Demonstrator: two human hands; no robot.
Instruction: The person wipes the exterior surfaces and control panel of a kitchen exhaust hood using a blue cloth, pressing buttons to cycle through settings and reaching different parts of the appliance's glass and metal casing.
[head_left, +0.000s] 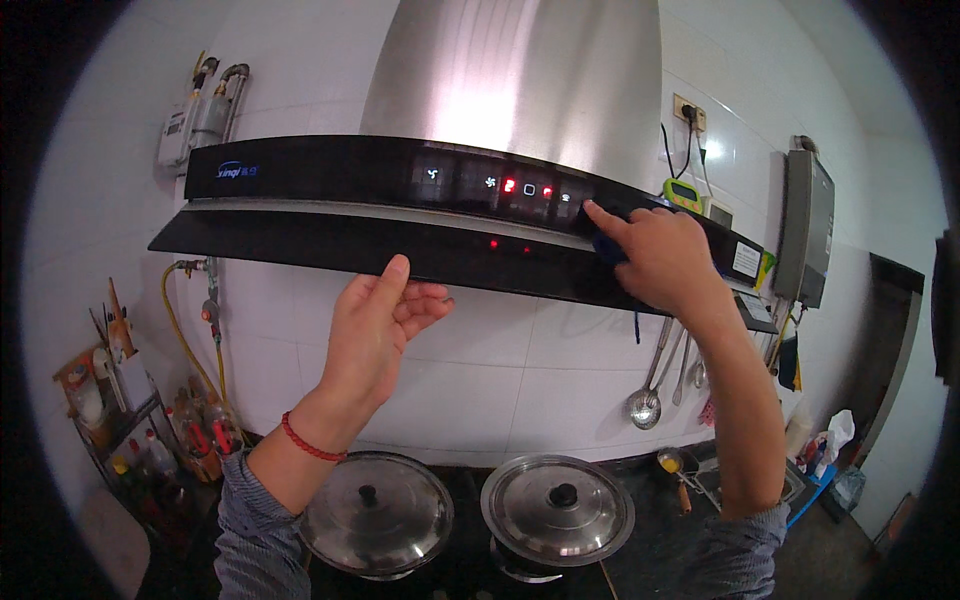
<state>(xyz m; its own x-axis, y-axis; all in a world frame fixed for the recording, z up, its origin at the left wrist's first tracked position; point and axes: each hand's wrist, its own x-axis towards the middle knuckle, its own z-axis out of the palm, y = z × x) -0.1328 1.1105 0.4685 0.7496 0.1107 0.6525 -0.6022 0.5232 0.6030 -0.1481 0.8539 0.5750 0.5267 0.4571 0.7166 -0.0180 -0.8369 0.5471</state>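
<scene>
A range hood with a black glass front (315, 169) and a stainless steel chimney (525, 67) spans the upper view. White and red symbols are lit on its touch panel (510, 186). My right hand (660, 255) points its index finger at the panel, with the fingertip at or just over the glass right of the lit symbols. My left hand (382, 322) is at the lower edge of the hood's tilted black flap (315, 240), thumb in front and fingers behind and below; it pinches that edge. A red bead bracelet circles the left wrist.
Two lidded steel pans (375, 517) (559, 506) stand on the stove below. A skimmer (645, 405) and other utensils hang at right. A green timer (681, 195) is near the socket. Bottles (157, 454) stand on a rack at left; a wooden-handled ladle (679, 480) lies on the right counter.
</scene>
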